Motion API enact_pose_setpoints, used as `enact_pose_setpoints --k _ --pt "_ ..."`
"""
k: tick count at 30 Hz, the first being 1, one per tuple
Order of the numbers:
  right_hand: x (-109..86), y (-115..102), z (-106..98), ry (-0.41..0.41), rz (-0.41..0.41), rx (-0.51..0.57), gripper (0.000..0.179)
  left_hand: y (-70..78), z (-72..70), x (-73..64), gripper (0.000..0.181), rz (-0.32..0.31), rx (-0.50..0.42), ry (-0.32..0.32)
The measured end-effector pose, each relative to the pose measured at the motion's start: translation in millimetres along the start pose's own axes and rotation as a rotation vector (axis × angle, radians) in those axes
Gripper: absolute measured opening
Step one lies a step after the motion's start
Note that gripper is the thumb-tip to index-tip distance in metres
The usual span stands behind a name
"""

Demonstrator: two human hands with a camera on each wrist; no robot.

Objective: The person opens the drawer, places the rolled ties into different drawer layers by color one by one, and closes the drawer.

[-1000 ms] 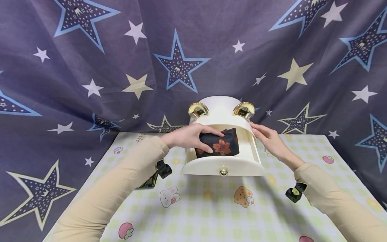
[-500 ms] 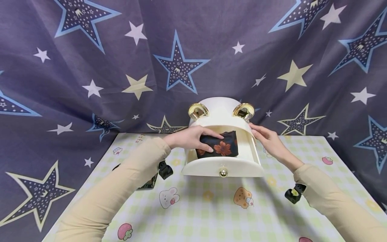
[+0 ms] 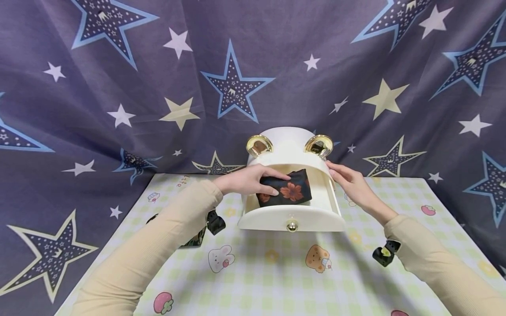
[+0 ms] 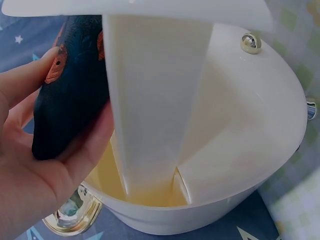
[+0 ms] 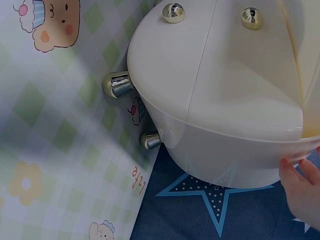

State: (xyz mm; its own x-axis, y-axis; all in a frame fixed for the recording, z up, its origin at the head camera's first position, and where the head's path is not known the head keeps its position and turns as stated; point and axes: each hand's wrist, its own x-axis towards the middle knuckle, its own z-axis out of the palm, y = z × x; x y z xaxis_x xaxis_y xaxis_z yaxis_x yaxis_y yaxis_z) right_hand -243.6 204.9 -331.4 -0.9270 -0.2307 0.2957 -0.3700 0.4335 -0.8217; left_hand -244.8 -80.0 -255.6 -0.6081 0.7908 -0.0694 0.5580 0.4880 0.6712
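Gripping: left hand held a dark floral pouch in the pulled-out drawer; low, flat seating probably suited best. White cabinet: side touched by right hand, fingers fairly straight, likely useful steadying.

Both arms reach forward, the left hand gripping.

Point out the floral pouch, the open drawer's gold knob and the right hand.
Floral pouch (image 3: 291, 192), head view: its printed flower.
Open drawer's gold knob (image 3: 292, 225), head view: its rounded face.
Right hand (image 3: 353, 185), head view: back of the hand.
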Motion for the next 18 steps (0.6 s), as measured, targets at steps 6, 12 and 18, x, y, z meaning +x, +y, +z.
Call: enact_pose_setpoints --k 6,12,18 --pt "0.7 0.7 0.1 0.002 -0.014 0.005 0.044 -3.0 -1.0 -1.2 0.041 -0.007 0.023 0.042" --pt "0.1 0.5 -0.1 -0.001 -0.014 0.013 0.045 -2.4 -1.0 -2.4 0.035 0.011 0.112 0.150" --pt "-0.1 0.9 -0.3 -0.004 -0.006 0.010 0.045 -5.6 1.3 -4.8 0.025 0.027 0.258 0.266"
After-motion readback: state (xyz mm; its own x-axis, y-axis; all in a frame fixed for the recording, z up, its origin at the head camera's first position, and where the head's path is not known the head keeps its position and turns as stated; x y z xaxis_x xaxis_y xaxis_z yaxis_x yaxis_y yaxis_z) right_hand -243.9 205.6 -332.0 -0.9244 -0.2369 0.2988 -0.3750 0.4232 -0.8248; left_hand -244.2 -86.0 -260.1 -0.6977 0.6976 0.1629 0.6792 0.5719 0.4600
